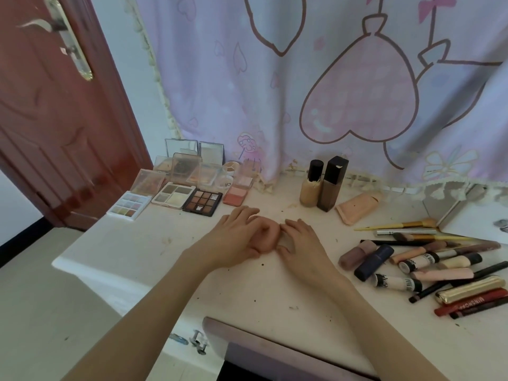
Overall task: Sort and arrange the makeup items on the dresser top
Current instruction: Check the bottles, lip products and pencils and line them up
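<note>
Both forearms reach in from the bottom edge over the white dresser top; the left hand and the right hand meet at the middle of the surface, fingertips touching, and between them lies a small beige makeup item, which both hands hold with curled fingers; what it is I cannot tell. Behind the left hand, open eyeshadow palettes sit in a row beside a pink blush compact, with small mirrors standing at the back; behind the right hand two foundation bottles stand upright and touching, a peach tube lying just beside them; to the right, lipsticks, pencils and brushes lie in a loose heap; a heart-print curtain hangs behind, a red-brown door at the left.
</note>
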The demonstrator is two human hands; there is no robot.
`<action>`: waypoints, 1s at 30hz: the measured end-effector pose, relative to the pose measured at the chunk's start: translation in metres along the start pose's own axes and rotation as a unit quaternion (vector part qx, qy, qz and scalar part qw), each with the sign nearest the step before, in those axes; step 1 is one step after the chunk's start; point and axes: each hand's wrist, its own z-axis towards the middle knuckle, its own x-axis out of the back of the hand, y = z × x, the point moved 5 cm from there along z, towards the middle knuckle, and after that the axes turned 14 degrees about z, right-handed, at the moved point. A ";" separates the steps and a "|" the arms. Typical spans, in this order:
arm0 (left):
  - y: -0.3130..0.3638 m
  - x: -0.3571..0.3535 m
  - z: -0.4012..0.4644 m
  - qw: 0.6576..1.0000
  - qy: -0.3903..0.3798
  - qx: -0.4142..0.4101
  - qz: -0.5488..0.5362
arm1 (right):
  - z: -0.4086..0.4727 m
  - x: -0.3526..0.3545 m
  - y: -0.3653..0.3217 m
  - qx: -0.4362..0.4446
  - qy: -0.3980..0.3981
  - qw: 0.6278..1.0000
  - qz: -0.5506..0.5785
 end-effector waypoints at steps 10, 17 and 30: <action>-0.004 0.009 -0.004 0.996 -0.015 -0.012 -0.083 | -0.002 -0.006 0.001 0.019 0.002 1.000 0.004; 0.001 0.011 -0.023 0.997 0.001 -0.009 -0.071 | -0.006 -0.005 -0.002 0.057 -0.031 0.998 0.004; 0.008 0.019 -0.021 0.999 -0.014 -0.016 -0.049 | -0.006 -0.003 -0.003 0.063 -0.026 0.998 0.008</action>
